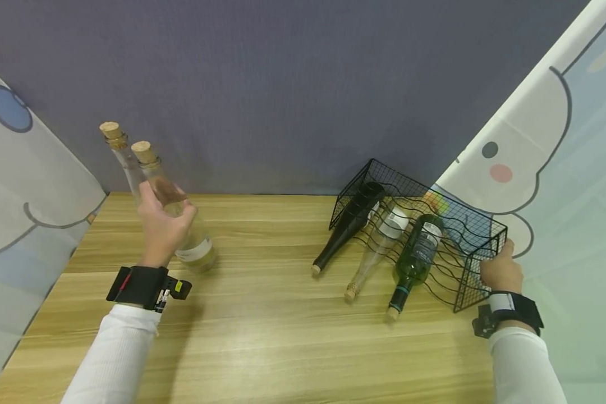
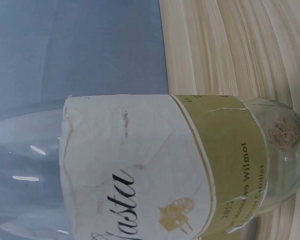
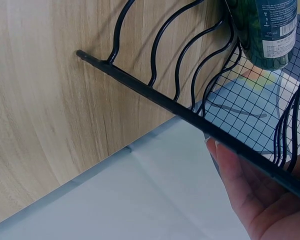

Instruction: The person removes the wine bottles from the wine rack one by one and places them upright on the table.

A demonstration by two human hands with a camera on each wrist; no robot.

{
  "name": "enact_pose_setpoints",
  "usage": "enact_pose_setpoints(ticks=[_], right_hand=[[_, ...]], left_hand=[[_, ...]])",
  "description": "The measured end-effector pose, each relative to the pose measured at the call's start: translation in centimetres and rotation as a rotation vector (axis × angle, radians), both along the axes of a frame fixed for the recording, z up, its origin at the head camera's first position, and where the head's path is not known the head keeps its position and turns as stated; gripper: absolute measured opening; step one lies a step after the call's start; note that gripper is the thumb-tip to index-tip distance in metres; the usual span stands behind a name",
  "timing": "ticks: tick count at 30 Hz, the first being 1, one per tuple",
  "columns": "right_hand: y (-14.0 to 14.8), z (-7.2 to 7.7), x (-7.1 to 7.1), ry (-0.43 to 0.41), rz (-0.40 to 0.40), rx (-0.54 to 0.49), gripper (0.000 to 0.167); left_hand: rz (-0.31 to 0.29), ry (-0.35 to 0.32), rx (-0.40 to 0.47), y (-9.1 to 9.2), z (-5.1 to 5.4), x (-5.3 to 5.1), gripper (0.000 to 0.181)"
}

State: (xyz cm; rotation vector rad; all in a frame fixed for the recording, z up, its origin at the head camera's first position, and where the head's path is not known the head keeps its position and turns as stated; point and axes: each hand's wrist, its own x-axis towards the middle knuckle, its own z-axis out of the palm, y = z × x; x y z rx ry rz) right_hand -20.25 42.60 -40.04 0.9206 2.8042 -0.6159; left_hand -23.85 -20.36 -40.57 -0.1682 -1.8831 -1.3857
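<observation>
At the left of the head view, my left hand point(image 1: 164, 230) grips a clear corked glass bottle point(image 1: 199, 249) around its upper part. Its base is on or just over the tabletop; which one I cannot tell. A second corked bottle point(image 1: 127, 163) stands close behind, mostly hidden. In the left wrist view a clear bottle point(image 2: 135, 165) with a white and gold label fills the frame. My right hand point(image 1: 502, 272) holds the right end of a black wire wine rack point(image 1: 467, 247); its fingers point(image 3: 235, 175) lie behind a rack bar, thumb hidden.
In the rack lie a dark bottle point(image 1: 350, 221), a clear bottle point(image 1: 381, 241) and a green bottle point(image 1: 418, 255), corked necks pointing forward. The wooden table point(image 1: 283, 336) meets a grey-blue back panel point(image 1: 262, 101). A printed curtain point(image 1: 525, 140) hangs at the right, close beside the rack.
</observation>
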Motion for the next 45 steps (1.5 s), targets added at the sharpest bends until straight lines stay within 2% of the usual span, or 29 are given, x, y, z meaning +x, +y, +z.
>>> enact_pose_setpoints(ticks=[10, 22, 34, 45], right_hand=[[0.0, 0.1, 0.0, 0.007, 0.006, -0.007, 0.083], [-0.3, 0.3, 0.1, -0.011, 0.009, -0.003, 0.083], [-0.3, 0.4, 0.2, -0.010, 0.024, -0.005, 0.083], [-0.1, 0.4, 0.0, -0.013, 0.029, 0.009, 0.084]], left_hand=[[0.008, 0.063, -0.004, -0.9, -0.1, 0.7, 0.046], [0.039, 0.090, 0.010, -1.9, -0.4, 1.3, 0.052], [0.099, 0.065, 0.018, -2.9, -0.4, 2.5, 0.050], [0.107, 0.092, 0.007, -4.0, -0.5, 3.1, 0.047]])
